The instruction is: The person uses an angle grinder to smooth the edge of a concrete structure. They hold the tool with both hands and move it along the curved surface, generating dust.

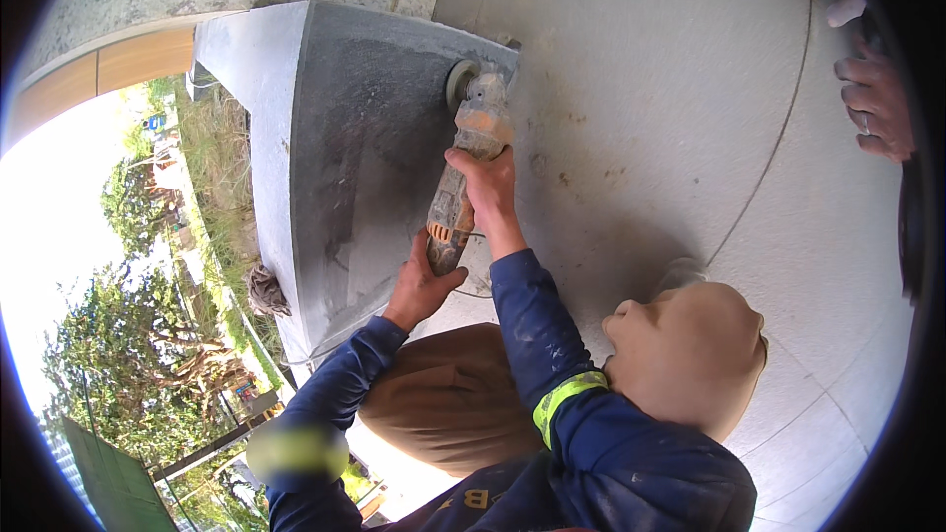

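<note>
My left hand (pixel 424 281) wraps the rear end of a dusty orange-and-grey angle grinder (pixel 455 192). Further up its body, my right hand (pixel 485 182) is closed round it just behind the gear head. A round disc (pixel 460 86) at the grinder's far end is at the dark grey face of a large stone or concrete block (pixel 365 118), near the block's right corner. Whether it touches the face, I cannot tell. Part of a thin cord (pixel 473 294) shows beside my left hand. Dark blue sleeves with yellow reflective bands (pixel 567 402) cover both my arms.
Another person's hands (pixel 877 103) show at the upper right, one with a ring. Pale grey floor (pixel 670 108) spreads right of the block. A crumpled cloth (pixel 266 291) lies at the block's left edge. Outside, at left, are grass, bushes (pixel 128 315) and a green panel (pixel 113 473).
</note>
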Available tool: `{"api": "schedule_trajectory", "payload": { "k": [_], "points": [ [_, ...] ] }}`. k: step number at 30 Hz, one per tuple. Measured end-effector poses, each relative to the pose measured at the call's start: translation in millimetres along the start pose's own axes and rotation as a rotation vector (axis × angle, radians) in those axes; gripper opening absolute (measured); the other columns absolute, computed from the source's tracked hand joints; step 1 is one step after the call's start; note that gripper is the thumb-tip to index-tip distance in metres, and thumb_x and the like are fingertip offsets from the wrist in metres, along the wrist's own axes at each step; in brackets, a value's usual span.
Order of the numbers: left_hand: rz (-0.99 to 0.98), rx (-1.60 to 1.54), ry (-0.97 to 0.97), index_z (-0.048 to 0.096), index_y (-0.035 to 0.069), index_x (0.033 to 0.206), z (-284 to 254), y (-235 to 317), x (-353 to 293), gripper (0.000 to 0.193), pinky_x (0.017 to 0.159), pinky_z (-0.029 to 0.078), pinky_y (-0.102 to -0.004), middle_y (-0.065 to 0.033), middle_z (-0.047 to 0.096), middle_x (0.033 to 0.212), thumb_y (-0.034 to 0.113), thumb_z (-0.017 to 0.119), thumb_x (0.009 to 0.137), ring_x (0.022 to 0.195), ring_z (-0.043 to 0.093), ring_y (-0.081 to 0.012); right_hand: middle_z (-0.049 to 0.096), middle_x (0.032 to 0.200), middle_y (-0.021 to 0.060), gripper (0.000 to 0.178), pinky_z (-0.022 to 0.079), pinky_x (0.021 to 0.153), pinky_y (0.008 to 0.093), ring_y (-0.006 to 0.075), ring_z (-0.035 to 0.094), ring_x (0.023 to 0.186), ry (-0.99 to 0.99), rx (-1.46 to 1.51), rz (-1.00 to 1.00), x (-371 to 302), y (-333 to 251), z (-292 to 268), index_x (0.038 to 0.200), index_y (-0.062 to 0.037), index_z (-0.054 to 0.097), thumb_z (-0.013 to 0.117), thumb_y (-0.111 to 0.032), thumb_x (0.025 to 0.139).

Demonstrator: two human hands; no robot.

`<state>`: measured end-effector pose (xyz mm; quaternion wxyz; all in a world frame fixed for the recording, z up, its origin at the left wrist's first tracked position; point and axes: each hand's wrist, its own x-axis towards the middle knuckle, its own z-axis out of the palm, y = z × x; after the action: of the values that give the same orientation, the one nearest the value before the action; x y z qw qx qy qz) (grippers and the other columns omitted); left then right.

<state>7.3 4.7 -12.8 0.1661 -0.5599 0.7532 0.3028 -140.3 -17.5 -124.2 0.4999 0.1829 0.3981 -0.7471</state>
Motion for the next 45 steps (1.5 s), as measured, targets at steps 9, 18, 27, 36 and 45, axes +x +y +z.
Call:
{"api": "schedule_trajectory", "payload": {
  "k": [9,18,27,36,45],
  "points": [
    [-0.085,0.183,-0.047,0.026,0.002,0.149,10,35,8,0.090,0.083,0.055,-0.0471,-0.0276,0.069,0.106,0.029,0.081,0.083,0.097,0.071,-0.0419,0.062,0.109,0.0144,0.062,0.055,0.081,0.0373,0.0228,0.065,0.093,-0.004,-0.119,0.000,21,-40,-2,0.124,0.0054,0.049,0.084,-0.011,0.076],
    [-0.153,0.106,-0.123,0.030,0.000,0.142,19,22,9,0.081,0.080,0.054,-0.0485,-0.0217,0.069,0.096,0.020,0.080,0.082,0.089,0.070,-0.0374,0.066,0.110,0.0226,0.072,0.055,0.085,0.0419,0.0315,0.068,0.098,0.006,-0.256,0.008,18,-34,-9,0.124,0.0073,0.047,0.085,-0.023,0.072],
    [-0.133,0.145,-0.024,0.033,0.003,0.139,9,31,-1,0.076,0.082,0.052,-0.0534,-0.0320,0.067,0.105,0.018,0.077,0.079,0.099,0.065,-0.0524,0.061,0.109,0.0144,0.065,0.054,0.083,0.0359,0.0213,0.063,0.094,0.002,-0.204,-0.021,6,-34,3,0.124,0.0051,0.045,0.085,-0.011,0.075],
    [-0.079,0.141,0.018,0.032,0.003,0.143,2,32,-1,0.082,0.083,0.052,-0.0522,-0.0320,0.067,0.107,0.023,0.079,0.079,0.101,0.066,-0.0514,0.061,0.110,0.0150,0.064,0.055,0.081,0.0367,0.0221,0.064,0.095,-0.007,-0.095,-0.013,9,-37,7,0.125,0.0054,0.047,0.085,-0.012,0.076],
    [-0.002,0.145,0.015,0.029,0.002,0.147,-2,33,1,0.089,0.084,0.053,-0.0511,-0.0313,0.068,0.103,0.025,0.081,0.078,0.099,0.067,-0.0503,0.063,0.110,0.0142,0.061,0.055,0.082,0.0375,0.0224,0.064,0.096,0.009,-0.079,-0.004,18,-37,6,0.123,0.0051,0.050,0.084,-0.012,0.076]
  ]
}}
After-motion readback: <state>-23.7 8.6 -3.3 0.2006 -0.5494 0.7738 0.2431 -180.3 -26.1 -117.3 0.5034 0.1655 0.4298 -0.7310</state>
